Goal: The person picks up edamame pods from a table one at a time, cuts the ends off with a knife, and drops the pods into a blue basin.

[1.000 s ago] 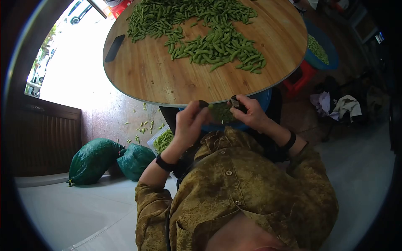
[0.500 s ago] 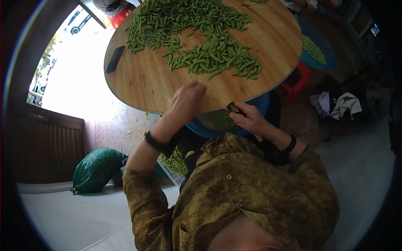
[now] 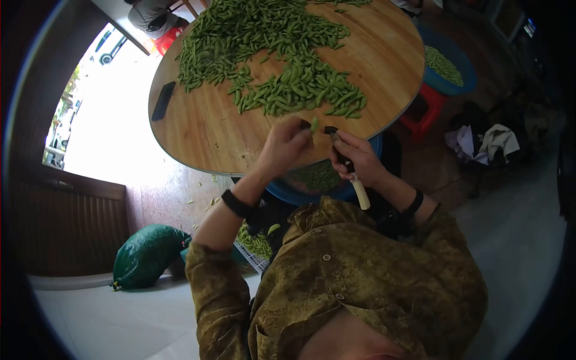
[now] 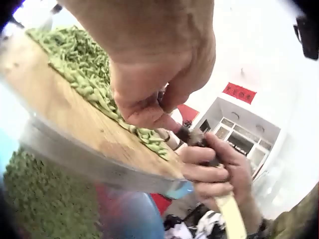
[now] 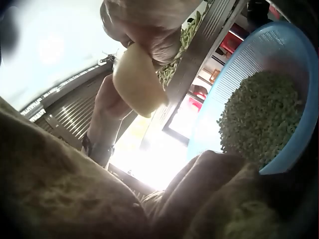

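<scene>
My left hand [image 3: 285, 144] is over the near edge of the round wooden table [image 3: 204, 135], pinching a green soybean pod [image 3: 314, 124] at its fingertips. To its right, my right hand [image 3: 363, 161] curls round a tool with a pale handle [image 3: 360, 195]; the handle sticks out below the fist, and a dark tip [image 3: 330, 129] shows by the thumb. I cannot tell what kind of tool it is. Below both hands, a blue perforated basket [image 5: 199, 134] holds a heap of shelled beans [image 5: 264, 114]. Soybean pods [image 3: 294, 90] lie piled across the table.
A dark flat object [image 3: 162, 101] lies at the table's left. On the right, a blue basin [image 3: 471, 75] of beans sits above a red stool [image 3: 429, 111]. A green sack [image 3: 147, 255] and a white basket [image 3: 255, 263] of pods stand on the floor. Another person [image 3: 150, 15] sits beyond.
My left hand has gone from above the blue basket up over the table, and now has a pod close to the right hand. The right hand has tilted, showing more pale handle.
</scene>
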`<state>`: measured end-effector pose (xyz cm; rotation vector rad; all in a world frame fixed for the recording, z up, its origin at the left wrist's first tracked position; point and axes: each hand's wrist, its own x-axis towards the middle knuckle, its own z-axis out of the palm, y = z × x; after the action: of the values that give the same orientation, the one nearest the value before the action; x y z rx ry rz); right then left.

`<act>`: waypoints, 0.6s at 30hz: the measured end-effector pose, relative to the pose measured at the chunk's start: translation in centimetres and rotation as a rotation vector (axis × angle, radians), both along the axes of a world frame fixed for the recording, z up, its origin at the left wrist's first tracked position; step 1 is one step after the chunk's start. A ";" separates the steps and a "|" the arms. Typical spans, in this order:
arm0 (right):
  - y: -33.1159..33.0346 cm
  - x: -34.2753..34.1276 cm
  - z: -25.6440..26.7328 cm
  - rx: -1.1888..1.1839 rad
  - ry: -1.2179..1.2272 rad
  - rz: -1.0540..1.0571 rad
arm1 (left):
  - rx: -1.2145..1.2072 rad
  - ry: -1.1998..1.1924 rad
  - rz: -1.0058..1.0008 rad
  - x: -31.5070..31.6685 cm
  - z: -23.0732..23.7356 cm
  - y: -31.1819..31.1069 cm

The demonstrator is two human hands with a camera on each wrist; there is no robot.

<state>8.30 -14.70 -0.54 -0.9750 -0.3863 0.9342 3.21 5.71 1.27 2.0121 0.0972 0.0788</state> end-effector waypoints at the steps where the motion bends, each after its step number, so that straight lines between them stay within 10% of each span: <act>1: 0.1 0.0 0.1 0.008 0.002 -0.010 | -0.215 0.061 0.007 -1.0 0.6 -0.8; 8: 0.2 -0.6 0.0 0.117 0.084 0.135 | -0.553 0.088 0.075 -2.9 -0.8 -2.6; 18: 0.2 -1.0 0.3 0.110 0.030 0.164 | -0.422 -0.101 0.141 -3.6 -2.3 -3.5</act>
<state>7.33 -14.54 -0.26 -0.8372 -0.4920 1.0634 -0.38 2.21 -1.01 1.5751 0.1756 0.2304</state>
